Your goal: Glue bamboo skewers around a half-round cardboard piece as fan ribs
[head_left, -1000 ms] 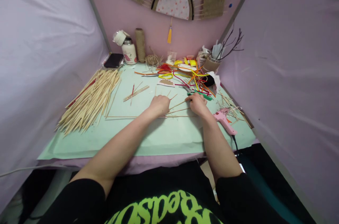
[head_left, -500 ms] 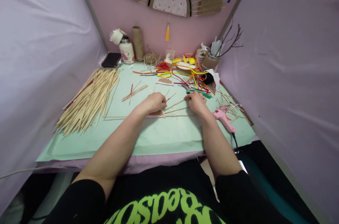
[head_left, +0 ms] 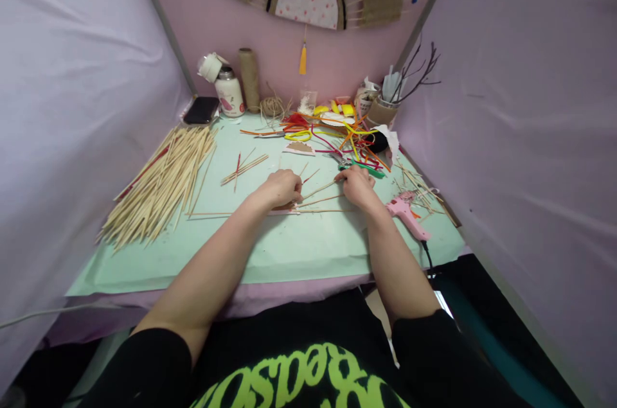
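Between my hands a thin bamboo stick (head_left: 319,189) slants up to the right. My right hand (head_left: 357,186) pinches its outer end. At the inner end, my left hand (head_left: 283,189) has its fingers closed down on it, and the fingertips are partly hidden. Under the left hand lies a small flat piece with a pinkish edge (head_left: 289,207), mostly covered by the hand. More sticks (head_left: 328,210) fan out to the right from it, and a long stick (head_left: 207,214) runs out to the left. Green-handled pliers (head_left: 369,169) lie just behind my right hand.
A big heap of bamboo sticks (head_left: 161,186) covers the left side. At right lie a pink glue gun (head_left: 407,214) and stick scraps (head_left: 419,183). Behind are yellow-handled scissors (head_left: 299,135), coloured strips (head_left: 354,138), a twine ball (head_left: 272,108), a bottle (head_left: 230,93) and a phone (head_left: 201,110).
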Demonstrator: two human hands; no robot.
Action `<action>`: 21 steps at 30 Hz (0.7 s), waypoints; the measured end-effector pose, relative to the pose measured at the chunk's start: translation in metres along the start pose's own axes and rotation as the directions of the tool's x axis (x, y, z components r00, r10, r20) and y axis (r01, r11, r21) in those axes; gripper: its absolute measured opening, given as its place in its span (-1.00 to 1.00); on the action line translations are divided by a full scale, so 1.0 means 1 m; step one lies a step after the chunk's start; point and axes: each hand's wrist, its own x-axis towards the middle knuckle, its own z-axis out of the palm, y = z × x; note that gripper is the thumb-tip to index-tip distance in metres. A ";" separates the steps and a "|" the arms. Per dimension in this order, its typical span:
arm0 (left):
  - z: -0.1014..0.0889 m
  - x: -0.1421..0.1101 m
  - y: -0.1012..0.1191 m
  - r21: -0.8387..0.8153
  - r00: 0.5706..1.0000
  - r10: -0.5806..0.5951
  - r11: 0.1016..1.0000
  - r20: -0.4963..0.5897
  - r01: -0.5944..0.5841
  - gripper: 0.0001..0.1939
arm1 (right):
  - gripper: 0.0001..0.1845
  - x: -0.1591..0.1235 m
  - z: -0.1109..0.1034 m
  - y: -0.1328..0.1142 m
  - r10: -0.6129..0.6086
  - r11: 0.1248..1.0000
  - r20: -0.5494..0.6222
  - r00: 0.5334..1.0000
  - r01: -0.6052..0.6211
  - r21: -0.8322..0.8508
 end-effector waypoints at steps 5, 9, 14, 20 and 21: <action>0.003 0.000 0.001 0.053 1.000 -0.016 0.998 -0.013 0.017 -0.86 | -0.54 -0.001 -0.002 -0.001 0.001 1.000 0.000 1.000 -0.001 0.010; 0.003 -0.002 0.003 0.078 1.000 -0.029 0.997 -0.004 0.029 -0.84 | -0.54 -0.001 -0.001 -0.002 0.004 1.000 0.003 1.000 -0.004 -0.001; 0.004 -0.001 0.005 0.091 1.000 -0.027 0.995 -0.011 0.028 -0.82 | -0.54 -0.002 -0.002 -0.002 0.002 1.000 0.019 1.000 -0.002 -0.010; 0.006 0.001 0.004 0.097 0.999 -0.032 0.995 -0.008 0.033 -0.82 | -0.54 -0.001 -0.001 -0.003 -0.001 1.000 0.010 1.000 0.001 -0.006; 0.006 0.001 0.004 0.098 1.000 -0.031 0.995 -0.006 0.031 -0.82 | -0.54 -0.001 -0.002 -0.003 -0.002 1.000 0.012 1.000 0.002 -0.006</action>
